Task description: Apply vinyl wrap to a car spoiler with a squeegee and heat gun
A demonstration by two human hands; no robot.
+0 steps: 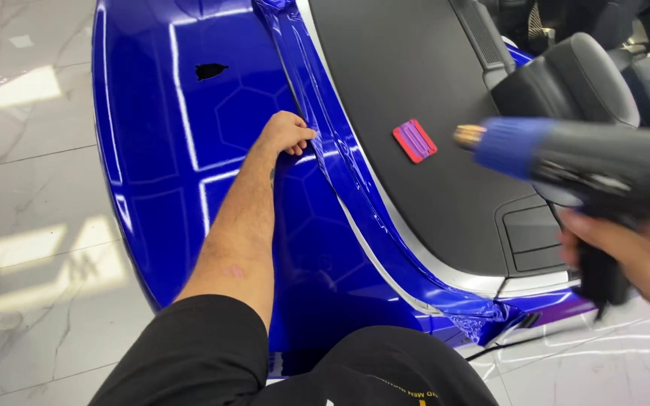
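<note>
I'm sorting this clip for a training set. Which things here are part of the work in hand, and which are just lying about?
In use:
- left hand, pressing the blue film at the panel edge
- right hand, holding the heat gun, nozzle aimed toward that edge

Lying about:
- red squeegee, untouched on the black cover
- seat

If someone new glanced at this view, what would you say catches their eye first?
Most striking is the glossy blue car panel filling the left and centre, with the left hand pressing the blue film at its edge. At right, the right hand holds a dark heat gun over the black deck, where a small red squeegee lies.
</note>
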